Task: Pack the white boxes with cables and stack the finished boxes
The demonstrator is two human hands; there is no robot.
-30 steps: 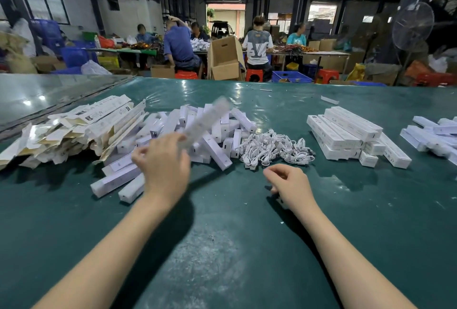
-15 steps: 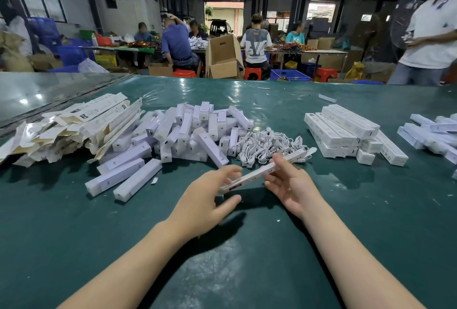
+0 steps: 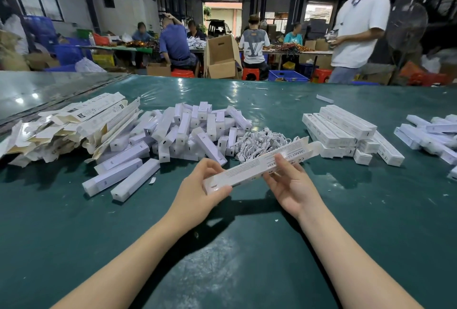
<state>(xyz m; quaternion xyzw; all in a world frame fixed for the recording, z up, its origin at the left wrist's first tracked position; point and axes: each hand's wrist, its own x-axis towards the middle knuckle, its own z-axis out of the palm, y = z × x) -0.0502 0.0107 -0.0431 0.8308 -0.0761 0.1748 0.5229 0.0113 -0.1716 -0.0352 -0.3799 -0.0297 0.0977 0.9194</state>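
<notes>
Currently: white box (image 3: 249,167), open flap toward cable pile (image 3: 262,140), presumably for loading; left hand (image 3: 197,192) pinches near end, right hand (image 3: 289,182) grips middle.

Single head-worn wide-angle view, looking forward and down — green table (image 3: 74,234) close below, stretching away

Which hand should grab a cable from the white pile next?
The right hand, probably. It holds the white box just in front of the cable pile, and the box's open flap end is on that side. The left hand grips the other end.
</notes>
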